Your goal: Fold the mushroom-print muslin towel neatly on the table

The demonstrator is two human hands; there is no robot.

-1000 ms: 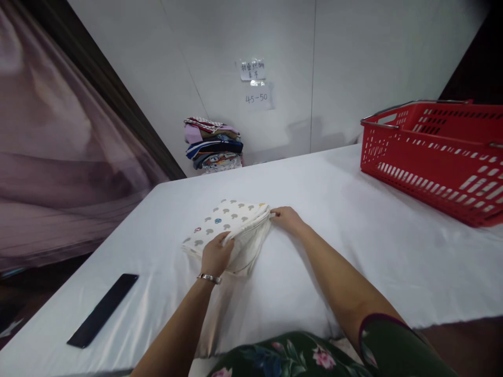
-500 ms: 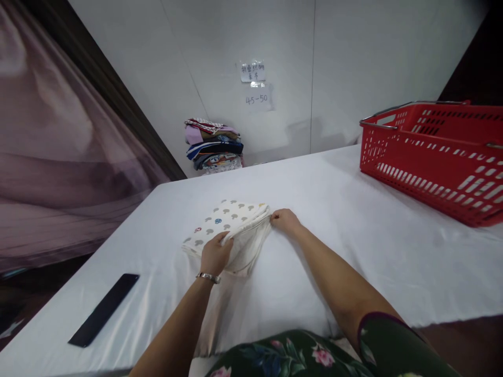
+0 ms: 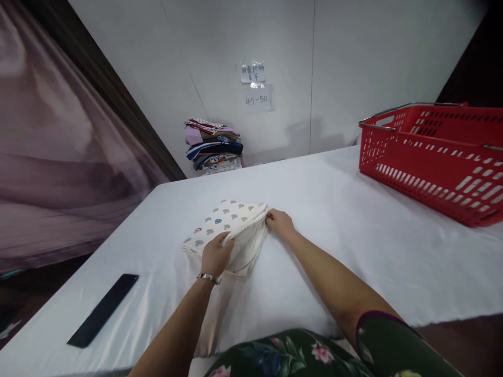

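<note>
A folded white cloth with grey mushroom prints and a few coloured ones lies in the middle of the table. Its near right side is lifted, so the plain inner layers show. My left hand, with a metal band at the wrist, grips the near edge of the cloth between thumb and fingers. At the cloth's right corner, my right hand pinches the layered edge, fingers closed. The fingertips of both hands are partly hidden.
A red plastic basket with metal handles stands at the right. A dark flat rectangular object lies at the left front of the white-covered table. Folded fabrics are stacked by the back wall, under paper signs. A pinkish curtain hangs left.
My right hand has moved slightly left, closer in on the cloth's right corner. My left hand has stayed almost still on the near edge.
</note>
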